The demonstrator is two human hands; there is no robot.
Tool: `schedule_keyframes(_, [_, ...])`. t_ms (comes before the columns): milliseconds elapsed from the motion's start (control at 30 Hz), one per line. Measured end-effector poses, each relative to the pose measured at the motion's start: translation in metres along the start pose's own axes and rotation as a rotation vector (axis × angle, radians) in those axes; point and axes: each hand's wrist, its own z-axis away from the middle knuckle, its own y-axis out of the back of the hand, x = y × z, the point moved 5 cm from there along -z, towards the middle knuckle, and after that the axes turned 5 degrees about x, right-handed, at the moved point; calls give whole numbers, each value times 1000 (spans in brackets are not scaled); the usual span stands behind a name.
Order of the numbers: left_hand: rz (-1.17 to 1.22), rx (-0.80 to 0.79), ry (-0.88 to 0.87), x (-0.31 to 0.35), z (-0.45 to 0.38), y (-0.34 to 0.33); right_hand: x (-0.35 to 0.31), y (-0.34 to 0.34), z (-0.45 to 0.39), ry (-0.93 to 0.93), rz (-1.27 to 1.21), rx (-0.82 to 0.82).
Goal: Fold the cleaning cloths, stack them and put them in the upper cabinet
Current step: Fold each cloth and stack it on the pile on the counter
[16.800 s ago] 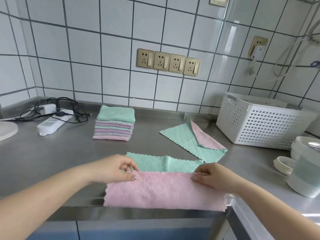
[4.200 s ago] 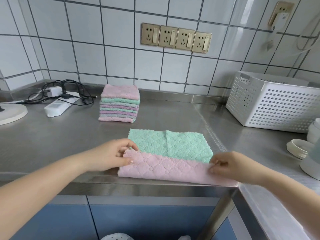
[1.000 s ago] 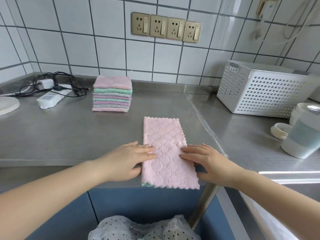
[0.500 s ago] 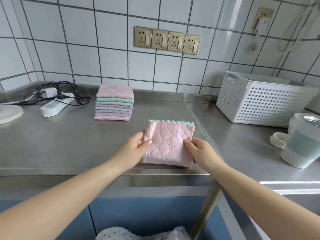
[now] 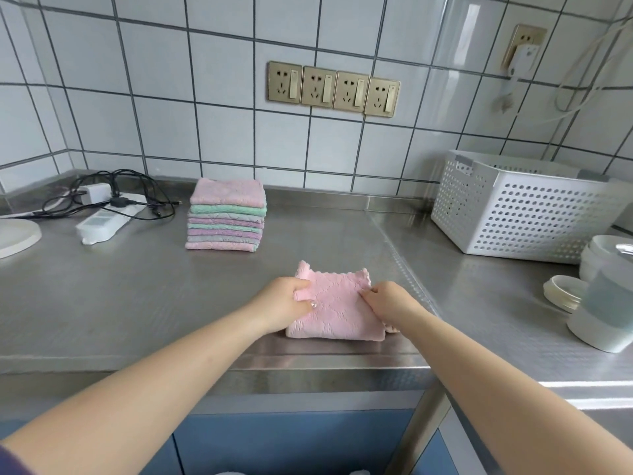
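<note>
A folded pink cloth [image 5: 334, 305] lies on the steel worktop [image 5: 113, 303] near its front edge, its scalloped far edge slightly raised. The left hand [image 5: 282, 303] grips the cloth's left side, thumb on top and fingers curled round the edge; the right hand [image 5: 388, 299] pinches the right side with its fingers curled onto the fabric. Farther back and to the left, near the tiled wall, stands a stack of folded cloths [image 5: 226, 216] in pink, green and grey layers, a pink one on top, well apart from the cloth in the hands. Left of the stack a white power strip [image 5: 106, 221] lies with a tangle of black cables [image 5: 130, 186] and a white adapter, and part of a round white disc [image 5: 15, 233] shows at the left border. To the right a white perforated basket [image 5: 524, 214] sits against the wall. At the right border stand a pale container [image 5: 606, 303] and a small round lid [image 5: 563, 291] beside it. Four brass-coloured sockets [image 5: 334, 89] are set in a row on the wall above the worktop
</note>
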Motion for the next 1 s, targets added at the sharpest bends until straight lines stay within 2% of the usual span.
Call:
schedule_keyframes(133, [-14,-5,15,1,-5,-1,7,-1,-3,-75,-81,-49])
schedule_keyframes(267, [-51,-2,15,-2,-7,-3,7,1,-5,-64,-40,-36])
schedule_keyframes(333, [-143,24,-11,-4,-7,-1,5,11,-6,-1,10,60])
schedule_keyframes(400, [-259,132,-47,-3,-5,7,7,24,-5,71,73,214])
schedule_keyframes(467, [-329,231,-150,5,-1,12,0,32,-1,192,127,318])
schedule_keyframes(500, [-360,231,-217,11,-1,9,-9,31,3,269,139,331])
schedule_keyframes(567, [-431,150,-296,21,-3,-4,-31,17,10,403,200,268])
schedule_keyframes(700, [-434,-40,-191,15,-14,-31,-55,-30,20,579,416,174])
schedule_keyframes(867, [-538,-114,-136,3,-16,-30,-23,-42,14,405,379,49])
schedule_keyframes(1000, [-575,-110,-28,-8,-18,-23,-16,-41,14,360,446,36])
